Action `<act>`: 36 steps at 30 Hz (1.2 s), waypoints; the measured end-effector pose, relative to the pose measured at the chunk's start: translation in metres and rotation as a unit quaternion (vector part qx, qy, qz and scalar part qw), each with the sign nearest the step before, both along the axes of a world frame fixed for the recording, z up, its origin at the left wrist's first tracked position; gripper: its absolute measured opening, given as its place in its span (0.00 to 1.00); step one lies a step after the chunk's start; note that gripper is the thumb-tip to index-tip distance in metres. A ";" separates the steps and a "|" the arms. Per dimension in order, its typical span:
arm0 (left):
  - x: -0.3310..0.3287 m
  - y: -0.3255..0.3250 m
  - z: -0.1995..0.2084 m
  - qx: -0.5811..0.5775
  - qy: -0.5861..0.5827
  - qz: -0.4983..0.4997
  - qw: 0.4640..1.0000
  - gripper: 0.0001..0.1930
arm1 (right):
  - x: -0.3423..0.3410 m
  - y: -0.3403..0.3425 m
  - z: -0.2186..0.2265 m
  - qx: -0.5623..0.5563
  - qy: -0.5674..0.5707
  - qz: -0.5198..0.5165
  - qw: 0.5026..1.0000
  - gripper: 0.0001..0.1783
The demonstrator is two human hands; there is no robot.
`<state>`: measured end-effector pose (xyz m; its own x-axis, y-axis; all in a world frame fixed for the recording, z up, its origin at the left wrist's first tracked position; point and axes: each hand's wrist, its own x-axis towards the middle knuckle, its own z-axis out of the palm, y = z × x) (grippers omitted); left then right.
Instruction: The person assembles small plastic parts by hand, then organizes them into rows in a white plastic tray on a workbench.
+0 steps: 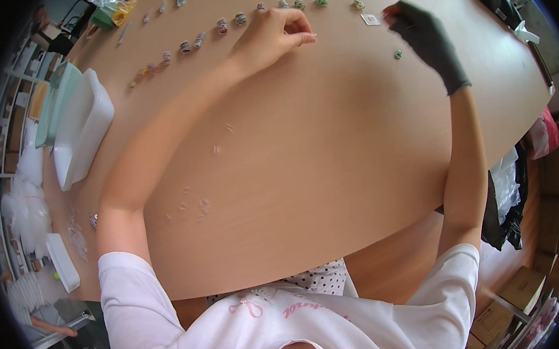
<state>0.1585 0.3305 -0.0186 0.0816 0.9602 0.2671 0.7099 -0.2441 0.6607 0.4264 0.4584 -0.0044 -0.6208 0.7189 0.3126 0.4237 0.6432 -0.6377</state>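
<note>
My left hand (pixel 273 34), bare, is over the far middle of the table, its thumb and fingers pinched together. Whatever lies in that pinch, if anything, is too small to make out. My right hand (pixel 425 42) wears a dark grey glove with bare fingertips showing. Its fingers are curled together at the far right, and their contents cannot be seen. Close to them lie a small white square card (pixel 370 19) and a green-and-white roll-like piece (pixel 359 4). A tiny green piece (pixel 398 54) rests below the right hand. Beside my left hand sits a striped red-and-dark roll-like piece (pixel 222 26).
Several small striped rolls (pixel 185 46) form a curved row on the table (pixel 333 152). Tiny clear slivers (pixel 203 208) are scattered nearer me. White (pixel 88 129) and pale green trays (pixel 57 104) stand at the left edge, and black plastic bags (pixel 507 203) at the right.
</note>
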 end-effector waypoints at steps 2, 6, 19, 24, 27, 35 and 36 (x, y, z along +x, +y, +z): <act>0.003 0.019 0.001 -0.003 -0.052 -0.011 0.999 0.09 | 0.017 0.030 -0.005 -0.043 0.088 -0.029 0.995 0.10; -0.001 0.018 0.006 -0.029 -0.104 0.010 0.994 0.09 | -0.012 0.007 -0.009 0.029 -0.078 0.024 0.996 0.09; -0.162 -0.130 0.036 0.002 -0.084 0.179 0.980 0.05 | -0.049 -0.021 -0.023 0.145 -0.141 -0.001 0.979 0.19; -0.121 -0.122 0.009 0.000 0.012 0.195 0.981 0.05 | -0.041 -0.015 -0.031 0.173 -0.110 0.009 0.979 0.15; -0.105 -0.136 0.011 0.044 0.094 0.166 0.981 0.04 | -0.044 -0.021 -0.029 0.173 -0.083 0.029 0.981 0.13; -0.146 -0.205 0.001 0.013 0.040 0.273 0.961 0.05 | -0.053 -0.033 -0.023 0.123 -0.086 0.003 0.989 0.10; -0.149 -0.208 -0.003 0.038 0.029 0.263 0.964 0.05 | -0.055 -0.034 -0.022 0.121 -0.100 0.005 0.988 0.11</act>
<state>0.0098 0.1225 -0.0212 -0.3934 0.8512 0.3475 0.7841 0.1133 0.6102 0.3711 0.4245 -0.0265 -0.6946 0.6313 0.3451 0.5183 0.7717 -0.3686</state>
